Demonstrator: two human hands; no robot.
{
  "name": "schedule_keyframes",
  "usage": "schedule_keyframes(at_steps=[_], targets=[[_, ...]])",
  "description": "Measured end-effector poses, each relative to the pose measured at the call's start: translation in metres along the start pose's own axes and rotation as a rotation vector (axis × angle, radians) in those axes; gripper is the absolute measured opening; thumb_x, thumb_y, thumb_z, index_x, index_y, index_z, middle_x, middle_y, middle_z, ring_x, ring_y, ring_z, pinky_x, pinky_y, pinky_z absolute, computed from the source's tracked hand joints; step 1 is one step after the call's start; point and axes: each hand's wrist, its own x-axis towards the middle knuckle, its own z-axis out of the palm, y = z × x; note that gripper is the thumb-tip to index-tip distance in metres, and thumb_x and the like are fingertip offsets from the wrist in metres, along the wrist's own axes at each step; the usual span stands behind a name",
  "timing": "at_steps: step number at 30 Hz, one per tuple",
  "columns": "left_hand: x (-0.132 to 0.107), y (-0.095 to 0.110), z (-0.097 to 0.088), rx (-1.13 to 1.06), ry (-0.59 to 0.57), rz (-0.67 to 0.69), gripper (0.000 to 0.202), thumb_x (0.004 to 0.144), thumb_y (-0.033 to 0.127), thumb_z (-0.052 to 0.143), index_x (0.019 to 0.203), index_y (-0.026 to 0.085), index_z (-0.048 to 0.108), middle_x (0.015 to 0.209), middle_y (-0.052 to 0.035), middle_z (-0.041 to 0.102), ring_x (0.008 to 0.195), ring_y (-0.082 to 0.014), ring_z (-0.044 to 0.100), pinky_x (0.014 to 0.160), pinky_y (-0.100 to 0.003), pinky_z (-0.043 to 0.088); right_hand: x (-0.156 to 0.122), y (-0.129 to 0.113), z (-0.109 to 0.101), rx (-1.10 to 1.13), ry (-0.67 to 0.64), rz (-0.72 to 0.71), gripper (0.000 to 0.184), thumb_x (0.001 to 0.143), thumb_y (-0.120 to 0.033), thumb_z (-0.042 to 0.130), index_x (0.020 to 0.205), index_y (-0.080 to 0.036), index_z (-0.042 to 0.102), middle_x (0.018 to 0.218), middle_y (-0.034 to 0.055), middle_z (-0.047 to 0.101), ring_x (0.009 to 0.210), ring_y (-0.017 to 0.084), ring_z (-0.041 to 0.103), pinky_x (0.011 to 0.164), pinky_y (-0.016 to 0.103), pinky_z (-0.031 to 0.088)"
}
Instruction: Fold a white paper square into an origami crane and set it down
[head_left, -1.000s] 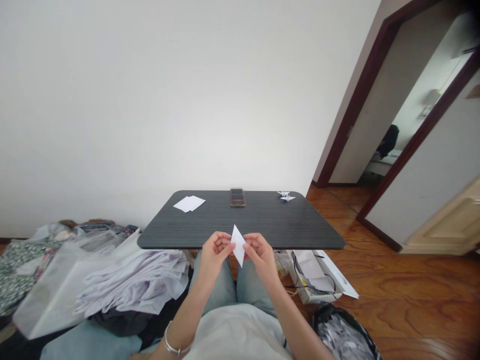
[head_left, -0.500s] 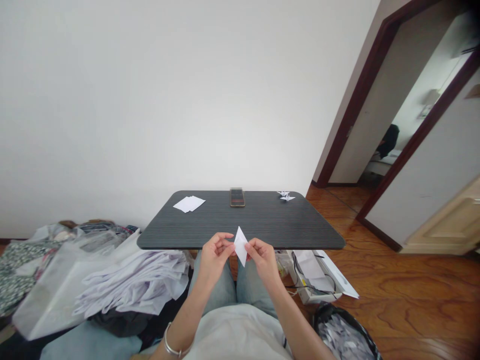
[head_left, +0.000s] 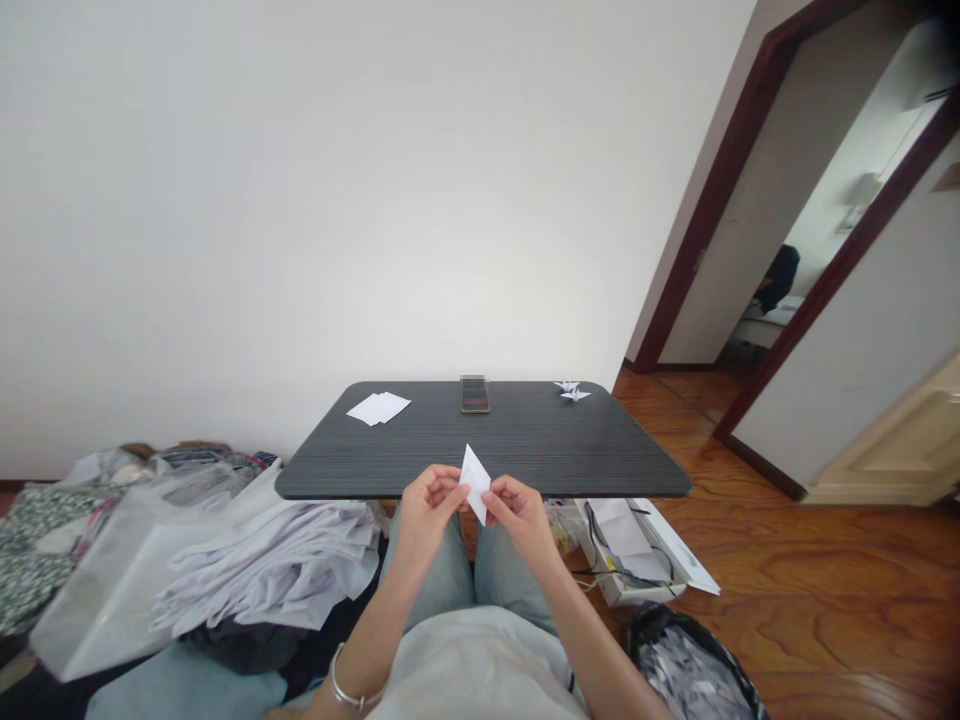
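A small piece of white paper folded into a diamond is held up between my two hands, just over the near edge of the dark table. My left hand pinches its left edge between thumb and fingers. On the other side, my right hand grips the lower right edge, thumb on top. Two folded paper cranes stand at the table's far right. A few white paper sheets lie overlapping at the far left.
A phone lies at the table's back middle. Piled white cloth and plastic bags are on the left. To the right, on the wooden floor, are a white box with cables and a black bag of paper scraps.
The folded paper has shifted slightly left and up and tilted. My left fingers have closed onto its left edge; my right hand has moved a little left with it.
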Motion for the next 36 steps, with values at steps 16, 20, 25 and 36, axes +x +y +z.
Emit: schedule_keyframes(at_steps=[16,20,25,36], targets=[[-0.0017,-0.0003,0.0047,-0.029,0.022,0.032,0.047,0.064,0.022,0.07,0.106,0.018,0.049,0.058,0.0078,0.054,0.054,-0.0092,0.055,0.057,-0.021,0.045,-0.0015,0.0038,-0.0004,-0.077,-0.08,0.025,0.026,0.074,-0.041,0.063,0.065,-0.018,0.056,0.053,-0.0026,0.057,0.046,0.01,0.053,0.046,0.021,0.044],[-0.0025,-0.0003,0.0042,-0.043,0.026,0.05,0.044,0.067,0.024,0.068,0.107,0.018,0.049,0.058,0.0079,0.053,0.054,-0.0086,0.054,0.058,-0.02,0.044,-0.0024,0.0025,-0.0003,-0.086,-0.09,0.013,0.026,0.075,-0.039,0.063,0.064,-0.018,0.055,0.054,-0.0023,0.057,0.047,0.011,0.053,0.048,0.022,0.044],[-0.0036,-0.001,0.0037,-0.017,-0.002,0.11,0.035,0.071,0.025,0.066,0.103,0.019,0.052,0.061,0.0056,0.055,0.057,-0.0097,0.055,0.058,-0.02,0.044,-0.0022,-0.0024,-0.0011,-0.007,-0.019,-0.065,0.021,0.08,-0.038,0.057,0.073,-0.018,0.058,0.06,-0.0009,0.059,0.052,0.011,0.055,0.047,0.021,0.042],[-0.0038,-0.0033,0.0028,-0.001,-0.027,0.1,0.018,0.07,0.027,0.066,0.085,0.016,0.065,0.064,0.0016,0.06,0.058,-0.0107,0.055,0.057,-0.021,0.043,-0.0011,-0.0012,-0.0061,-0.015,0.063,-0.171,0.011,0.076,-0.028,0.062,0.084,-0.021,0.065,0.076,0.0023,0.059,0.069,0.015,0.055,0.053,0.022,0.046]])
